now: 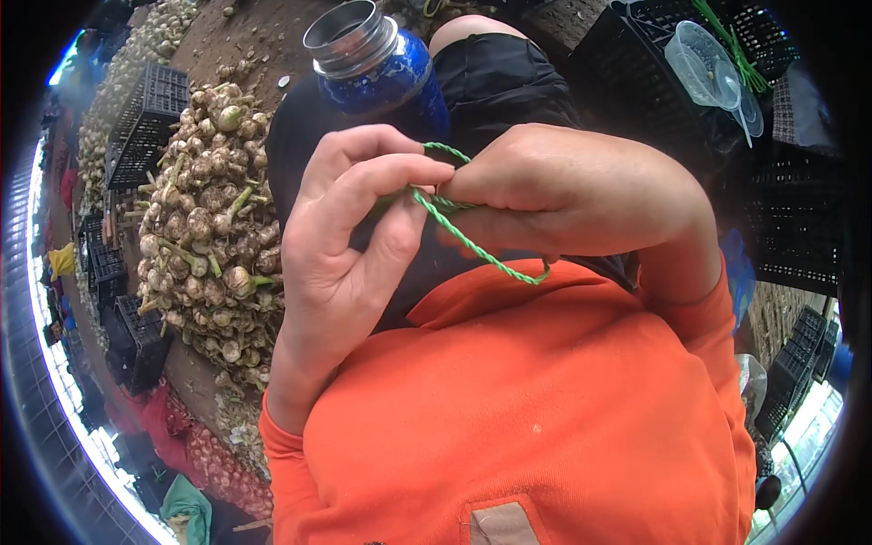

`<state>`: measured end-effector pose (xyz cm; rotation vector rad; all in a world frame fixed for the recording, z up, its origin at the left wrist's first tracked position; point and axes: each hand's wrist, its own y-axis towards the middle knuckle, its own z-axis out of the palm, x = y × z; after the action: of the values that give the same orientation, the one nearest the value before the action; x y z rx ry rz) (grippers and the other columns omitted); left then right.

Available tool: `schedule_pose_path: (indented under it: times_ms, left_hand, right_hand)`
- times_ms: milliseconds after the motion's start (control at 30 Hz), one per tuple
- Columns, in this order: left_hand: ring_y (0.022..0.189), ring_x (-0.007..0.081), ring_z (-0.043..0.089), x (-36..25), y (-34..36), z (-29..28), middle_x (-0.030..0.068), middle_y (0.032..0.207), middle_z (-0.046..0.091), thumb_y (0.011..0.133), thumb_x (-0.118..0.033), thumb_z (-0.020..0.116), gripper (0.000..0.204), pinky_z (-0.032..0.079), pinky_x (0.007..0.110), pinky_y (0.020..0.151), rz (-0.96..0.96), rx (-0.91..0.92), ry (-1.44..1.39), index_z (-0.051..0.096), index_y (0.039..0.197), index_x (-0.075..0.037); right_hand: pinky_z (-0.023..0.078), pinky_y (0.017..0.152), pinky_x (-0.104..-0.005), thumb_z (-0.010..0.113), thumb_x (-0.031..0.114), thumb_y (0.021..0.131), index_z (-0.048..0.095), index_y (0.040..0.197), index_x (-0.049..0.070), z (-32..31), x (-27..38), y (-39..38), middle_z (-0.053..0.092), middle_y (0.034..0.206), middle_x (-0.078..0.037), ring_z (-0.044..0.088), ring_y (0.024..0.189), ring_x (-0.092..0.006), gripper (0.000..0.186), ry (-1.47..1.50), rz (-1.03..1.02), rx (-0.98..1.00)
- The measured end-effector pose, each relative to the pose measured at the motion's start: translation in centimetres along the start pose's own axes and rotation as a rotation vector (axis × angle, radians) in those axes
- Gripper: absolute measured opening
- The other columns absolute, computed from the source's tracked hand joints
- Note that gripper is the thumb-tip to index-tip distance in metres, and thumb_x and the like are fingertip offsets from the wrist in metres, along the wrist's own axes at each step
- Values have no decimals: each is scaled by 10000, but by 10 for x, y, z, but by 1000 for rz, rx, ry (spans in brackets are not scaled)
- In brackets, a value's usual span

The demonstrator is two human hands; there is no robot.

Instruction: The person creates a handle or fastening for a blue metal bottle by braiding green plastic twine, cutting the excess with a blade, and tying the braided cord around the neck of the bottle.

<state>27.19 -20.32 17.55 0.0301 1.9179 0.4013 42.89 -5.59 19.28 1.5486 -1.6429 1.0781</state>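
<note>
A thin green twisted cord (481,252) runs between my two hands, with a loop hanging toward my orange shirt. My left hand (350,218) pinches it between thumb and fingers. My right hand (554,191) is closed on the cord as well, its thumb meeting the left fingertips; the other right fingers are mostly hidden beneath. Just beyond the hands stands a blue metal bottle (386,77), its wide silver mouth uncovered, against my dark trousers.
A large heap of garlic bulbs (213,218) lies on the dirt floor at my left. Black plastic crates (150,118) stand beyond it. On the right, a clear plastic tub (699,64) and green cords (740,54) rest on another crate. A red net sack (222,468) lies at lower left.
</note>
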Motion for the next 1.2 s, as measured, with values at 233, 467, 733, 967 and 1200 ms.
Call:
schedule_pose_path:
  times_ms: [233,467,733,967,1200]
  left_hand:
    - [895,141,573,-6,-3,-2,98,1037,564,866,75,541,205,478,254,786,9,-59,-82,637,1038,19]
    - [825,118,555,7,12,-28,94,1013,566,894,31,490,160,468,237,772,107,-161,-273,622,983,46]
    - [879,169,636,6,19,-25,144,1054,648,875,3,501,226,520,291,809,-145,-330,-553,644,1048,30]
    - [734,111,600,1,27,-31,114,976,679,900,-28,481,241,472,226,708,-201,-322,-347,654,1061,20]
    - [592,62,405,-3,40,-36,51,931,661,925,-234,517,296,360,174,643,-368,-120,-472,660,1002,13]
  right_hand:
    - [500,547,-273,517,275,973,641,1010,-3,-7,3,5,637,757,-70,614,625,-156,306,296,106,-47]
    - [491,703,-233,576,2,897,597,999,-37,-12,10,14,591,1024,-73,593,835,-105,110,292,-155,-438]
    - [497,777,-239,591,107,942,627,1082,20,-3,0,28,641,1000,-44,604,905,-89,169,720,-260,-637]
    - [426,571,-190,620,165,937,638,1063,12,-10,1,30,596,798,15,514,657,-38,199,637,-139,-646]
    - [390,542,-174,642,178,924,647,1041,7,-22,7,47,580,759,33,479,620,-16,207,471,-155,-676]
